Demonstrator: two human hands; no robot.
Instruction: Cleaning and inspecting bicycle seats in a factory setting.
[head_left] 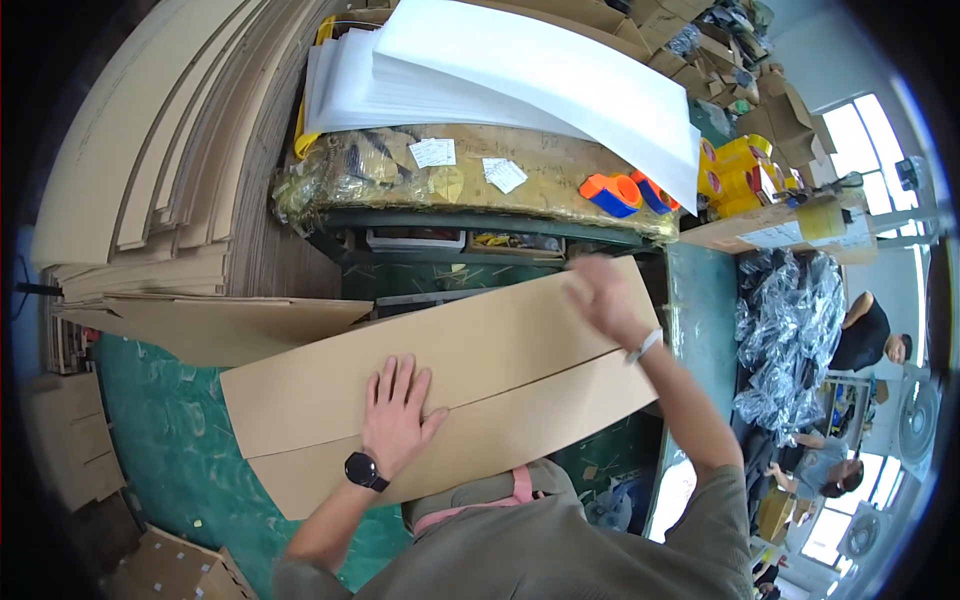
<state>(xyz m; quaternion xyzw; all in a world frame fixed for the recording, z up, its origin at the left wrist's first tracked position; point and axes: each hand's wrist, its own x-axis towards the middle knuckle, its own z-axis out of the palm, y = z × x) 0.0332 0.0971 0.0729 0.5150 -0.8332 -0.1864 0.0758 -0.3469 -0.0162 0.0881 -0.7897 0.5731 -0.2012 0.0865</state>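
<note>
One mid-frame box [490,350] could be tipped by the spread left hand [394,418] pressing. The blurred right hand [604,300] cannot be read.

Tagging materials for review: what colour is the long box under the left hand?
The long box is plain light brown, best seen in the head view.

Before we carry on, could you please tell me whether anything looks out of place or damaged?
Yes: the top white foam sheet lies skewed across its stack, its right end slanting toward the workbench's front right corner. The carton under the left hand shows no obvious damage.
</note>
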